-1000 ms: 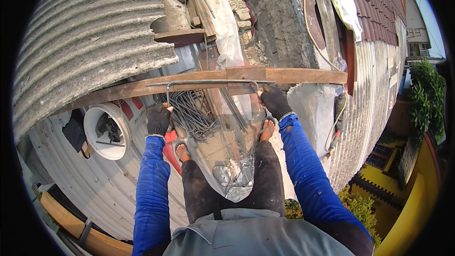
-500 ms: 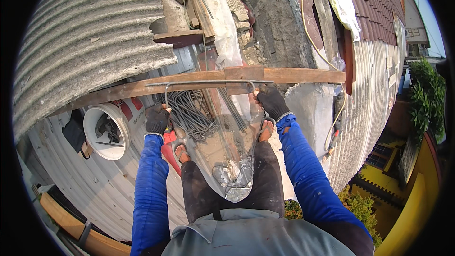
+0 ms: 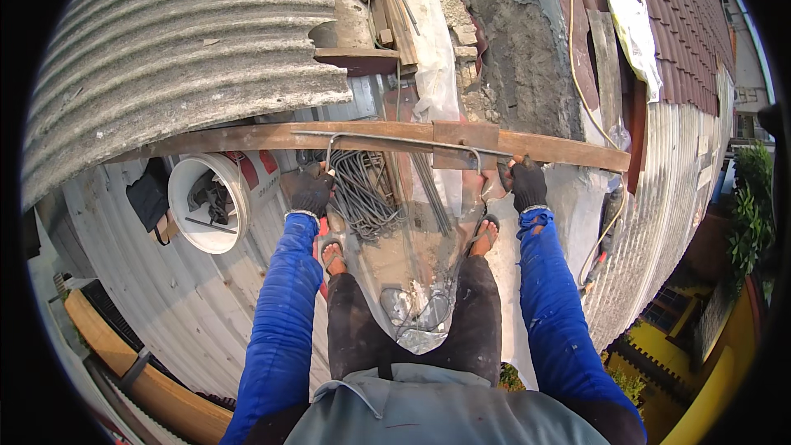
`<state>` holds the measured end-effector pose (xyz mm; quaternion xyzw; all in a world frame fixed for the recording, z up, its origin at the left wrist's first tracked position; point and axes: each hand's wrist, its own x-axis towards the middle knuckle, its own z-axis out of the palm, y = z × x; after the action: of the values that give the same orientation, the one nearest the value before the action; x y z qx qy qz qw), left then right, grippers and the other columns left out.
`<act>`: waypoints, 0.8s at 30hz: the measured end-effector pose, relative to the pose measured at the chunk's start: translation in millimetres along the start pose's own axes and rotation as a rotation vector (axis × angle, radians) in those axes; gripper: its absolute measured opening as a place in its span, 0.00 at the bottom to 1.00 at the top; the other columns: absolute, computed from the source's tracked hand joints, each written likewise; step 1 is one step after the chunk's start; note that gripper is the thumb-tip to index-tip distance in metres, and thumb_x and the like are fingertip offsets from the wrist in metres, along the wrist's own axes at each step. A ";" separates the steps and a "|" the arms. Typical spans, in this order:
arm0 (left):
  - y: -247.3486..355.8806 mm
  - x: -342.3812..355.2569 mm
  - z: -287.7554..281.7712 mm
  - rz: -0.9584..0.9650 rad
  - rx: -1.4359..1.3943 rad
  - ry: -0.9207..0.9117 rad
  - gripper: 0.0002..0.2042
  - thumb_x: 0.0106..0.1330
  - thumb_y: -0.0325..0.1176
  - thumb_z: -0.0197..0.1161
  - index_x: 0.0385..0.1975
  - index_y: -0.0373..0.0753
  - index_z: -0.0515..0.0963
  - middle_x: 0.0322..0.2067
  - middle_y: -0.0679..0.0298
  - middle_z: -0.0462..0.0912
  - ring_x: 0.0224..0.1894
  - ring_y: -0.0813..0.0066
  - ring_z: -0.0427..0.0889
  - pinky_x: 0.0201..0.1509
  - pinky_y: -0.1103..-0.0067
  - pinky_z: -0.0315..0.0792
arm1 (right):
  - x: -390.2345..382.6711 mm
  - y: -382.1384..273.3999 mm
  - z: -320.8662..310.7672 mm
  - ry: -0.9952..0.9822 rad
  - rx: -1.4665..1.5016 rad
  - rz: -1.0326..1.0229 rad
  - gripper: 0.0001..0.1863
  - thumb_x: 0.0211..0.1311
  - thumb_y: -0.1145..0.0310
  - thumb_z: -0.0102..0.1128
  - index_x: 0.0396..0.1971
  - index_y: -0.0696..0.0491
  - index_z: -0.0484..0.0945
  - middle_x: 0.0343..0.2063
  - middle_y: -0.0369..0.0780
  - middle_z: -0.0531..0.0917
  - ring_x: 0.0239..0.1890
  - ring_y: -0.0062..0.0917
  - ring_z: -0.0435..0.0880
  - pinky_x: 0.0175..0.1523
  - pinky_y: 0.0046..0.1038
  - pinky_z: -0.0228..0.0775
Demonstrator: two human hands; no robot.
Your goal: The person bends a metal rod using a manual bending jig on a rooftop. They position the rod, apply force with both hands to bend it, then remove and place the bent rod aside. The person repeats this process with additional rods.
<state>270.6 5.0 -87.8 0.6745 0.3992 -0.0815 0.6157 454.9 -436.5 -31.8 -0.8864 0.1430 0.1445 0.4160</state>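
Head view, looking down past your blue sleeves: your left hand (image 3: 309, 190), in a dark glove, is closed around one leg of a bent metal bar (image 3: 395, 141). The bar spans the space between your hands, in front of a wooden beam (image 3: 568, 148); whether they touch is unclear. Your right hand (image 3: 527, 185), gloved too, has its fingertips by the bar's right end; whether it grips cannot be told. Beyond your sandalled feet (image 3: 333, 258), nearer the left one, lies a heap of dark metal rods (image 3: 360, 202). A white bucket (image 3: 257, 181) stands left of your left hand, beside corrugated roofing (image 3: 189, 49).
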 end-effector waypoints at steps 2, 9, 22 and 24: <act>4.2 0.6 -2.1 -0.008 0.055 -0.037 0.16 0.70 0.32 0.60 0.55 0.35 0.76 0.31 0.66 0.81 0.27 0.81 0.80 0.31 0.81 0.78 | 3.0 0.9 0.7 -0.007 -0.057 -0.012 0.15 0.56 0.61 0.56 0.33 0.55 0.84 0.23 0.48 0.83 0.28 0.39 0.82 0.37 0.37 0.70; 6.7 0.1 -5.6 -0.075 -0.024 -0.066 0.15 0.71 0.30 0.58 0.54 0.35 0.76 0.32 0.67 0.79 0.28 0.82 0.79 0.32 0.81 0.78 | -5.3 -0.9 2.1 -0.018 0.085 0.083 0.18 0.54 0.60 0.57 0.41 0.53 0.85 0.30 0.45 0.86 0.35 0.36 0.84 0.43 0.34 0.71; 3.3 1.2 -4.1 -0.039 -0.003 -0.044 0.12 0.70 0.31 0.58 0.50 0.36 0.78 0.29 0.68 0.79 0.25 0.83 0.77 0.29 0.82 0.77 | 3.8 10.3 8.2 0.030 -0.012 -0.021 0.09 0.62 0.67 0.64 0.38 0.55 0.84 0.26 0.35 0.85 0.24 0.17 0.80 0.28 0.22 0.68; 5.1 0.4 -4.4 -0.060 0.001 -0.041 0.13 0.70 0.31 0.58 0.51 0.36 0.77 0.30 0.68 0.79 0.26 0.83 0.77 0.30 0.82 0.77 | -0.1 3.8 8.6 0.043 -0.023 -0.063 0.09 0.61 0.66 0.63 0.36 0.55 0.84 0.26 0.37 0.86 0.25 0.20 0.81 0.30 0.25 0.69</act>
<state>272.5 9.5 -83.1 0.6609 0.4064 -0.1139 0.6205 452.2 -432.1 -39.7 -0.8981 0.1221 0.1140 0.4069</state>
